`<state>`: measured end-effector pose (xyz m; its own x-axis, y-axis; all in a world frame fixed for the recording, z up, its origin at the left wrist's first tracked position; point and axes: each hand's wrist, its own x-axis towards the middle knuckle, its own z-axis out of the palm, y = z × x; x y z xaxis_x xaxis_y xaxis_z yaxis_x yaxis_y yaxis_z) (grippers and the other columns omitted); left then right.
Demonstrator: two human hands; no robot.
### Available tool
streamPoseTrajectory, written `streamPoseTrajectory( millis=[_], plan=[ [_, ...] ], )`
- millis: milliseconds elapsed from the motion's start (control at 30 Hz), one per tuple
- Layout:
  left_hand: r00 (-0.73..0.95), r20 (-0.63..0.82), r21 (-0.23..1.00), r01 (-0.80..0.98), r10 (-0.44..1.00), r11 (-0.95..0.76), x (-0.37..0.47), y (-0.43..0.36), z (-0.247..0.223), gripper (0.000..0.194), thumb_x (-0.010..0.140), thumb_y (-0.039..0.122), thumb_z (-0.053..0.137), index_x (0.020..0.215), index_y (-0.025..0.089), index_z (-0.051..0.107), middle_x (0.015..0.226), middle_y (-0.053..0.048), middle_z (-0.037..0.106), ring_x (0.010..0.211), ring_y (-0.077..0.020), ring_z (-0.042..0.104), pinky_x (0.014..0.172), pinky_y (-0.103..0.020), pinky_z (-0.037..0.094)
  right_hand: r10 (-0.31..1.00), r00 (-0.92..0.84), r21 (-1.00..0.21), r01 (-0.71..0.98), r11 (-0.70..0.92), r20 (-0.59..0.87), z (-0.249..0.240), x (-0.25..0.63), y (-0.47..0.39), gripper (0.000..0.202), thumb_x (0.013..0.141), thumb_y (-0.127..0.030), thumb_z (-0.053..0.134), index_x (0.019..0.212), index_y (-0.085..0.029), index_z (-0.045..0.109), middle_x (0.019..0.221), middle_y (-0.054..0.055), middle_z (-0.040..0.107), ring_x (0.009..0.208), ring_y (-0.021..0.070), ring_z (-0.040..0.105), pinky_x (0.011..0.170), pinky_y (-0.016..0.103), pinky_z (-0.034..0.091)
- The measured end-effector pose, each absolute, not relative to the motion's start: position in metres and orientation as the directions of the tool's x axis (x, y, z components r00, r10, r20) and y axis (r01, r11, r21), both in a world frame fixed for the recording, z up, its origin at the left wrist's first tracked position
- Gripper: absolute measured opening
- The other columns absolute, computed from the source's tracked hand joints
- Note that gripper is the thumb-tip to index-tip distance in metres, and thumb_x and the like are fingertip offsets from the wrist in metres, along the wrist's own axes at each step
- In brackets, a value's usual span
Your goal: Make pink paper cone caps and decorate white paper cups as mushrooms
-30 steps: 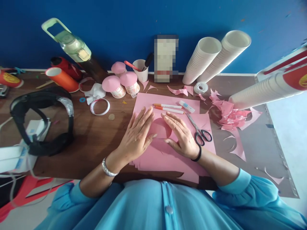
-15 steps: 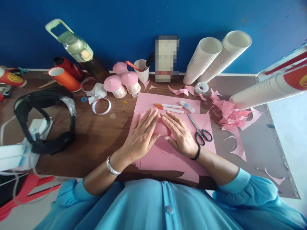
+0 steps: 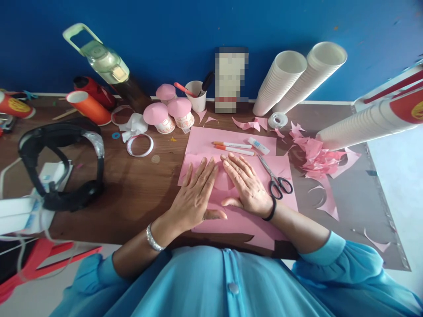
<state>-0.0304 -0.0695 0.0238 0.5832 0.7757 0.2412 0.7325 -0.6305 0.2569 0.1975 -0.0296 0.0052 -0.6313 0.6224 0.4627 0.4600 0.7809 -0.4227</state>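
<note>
On the left of the table (image 3: 132, 185) sits a black headband (image 3: 74, 198), then a tape ring (image 3: 140, 155) and, farther right, small cups (image 3: 186, 121) topped with pink cones (image 3: 180, 107); they stand close together, so a careless reach by the left hand (image 3: 194, 200) could topple them. That hand is flat, fingers straight, thumb spread, gripping nothing. The pink disc (image 3: 225, 181) lies on the pink sheets (image 3: 231, 226) between the two hands, fingers of both at or over its edges. It matches the sheets in colour, so its outline is easily lost, and uneven pressure could crease it or make it slide. The pens (image 3: 235, 145) lie just beyond the fingertips and could roll if nudged. The right hand (image 3: 249, 189) is likewise flat, thumb away from the fingers, clamped on nothing. Just beside it lie the scissors (image 3: 284, 186), tips toward the pens; a sideways slip could push them into those. Farther right, scraps (image 3: 319, 159) heap by a cup stack (image 3: 360, 127), and a brushing sleeve (image 3: 340, 255) could scatter them.
</note>
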Motion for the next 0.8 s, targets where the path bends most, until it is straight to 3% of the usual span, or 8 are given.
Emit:
streamPoseTrajectory(
  millis=[333,567,800],
  plan=[
    [0.594,0.284,0.172,0.741,0.753,-0.649,-0.033,-0.077,0.02,0.118,0.089,0.083,0.036,0.164,-0.002,0.005,0.166,-0.032,0.028,0.162,-0.0383,0.003,0.131,-0.057,0.006,0.637,-0.622,-0.427,0.476,0.769,0.455,0.004,0.2,-0.029,0.1,0.097,-0.067,0.053,0.168,-0.015,0.005,0.164,0.023,0.04,0.157,0.0368,0.03,0.126,0.063,0.031],
    [0.601,0.264,0.104,0.759,0.754,-0.642,-0.033,-0.08,0.017,0.112,0.092,0.08,0.037,0.164,-0.001,0.011,0.163,-0.032,0.035,0.16,-0.0402,0.021,0.13,-0.06,0.009,0.636,-0.624,-0.394,0.5,0.771,0.454,0.003,0.199,-0.03,0.098,0.099,-0.067,0.048,0.168,-0.011,0.006,0.162,0.023,0.043,0.158,0.0355,0.03,0.126,0.061,0.032],
    [0.609,0.276,0.114,0.747,0.743,-0.655,-0.036,-0.084,0.015,0.112,0.092,0.077,0.045,0.165,0.002,0.005,0.163,-0.03,0.036,0.161,-0.0383,0.014,0.13,-0.062,0.008,0.645,-0.591,-0.406,0.502,0.764,0.483,0.007,0.202,-0.03,0.099,0.098,-0.072,0.043,0.168,-0.013,0.004,0.165,0.023,0.038,0.159,0.036,0.026,0.125,0.062,0.034]
  ],
)
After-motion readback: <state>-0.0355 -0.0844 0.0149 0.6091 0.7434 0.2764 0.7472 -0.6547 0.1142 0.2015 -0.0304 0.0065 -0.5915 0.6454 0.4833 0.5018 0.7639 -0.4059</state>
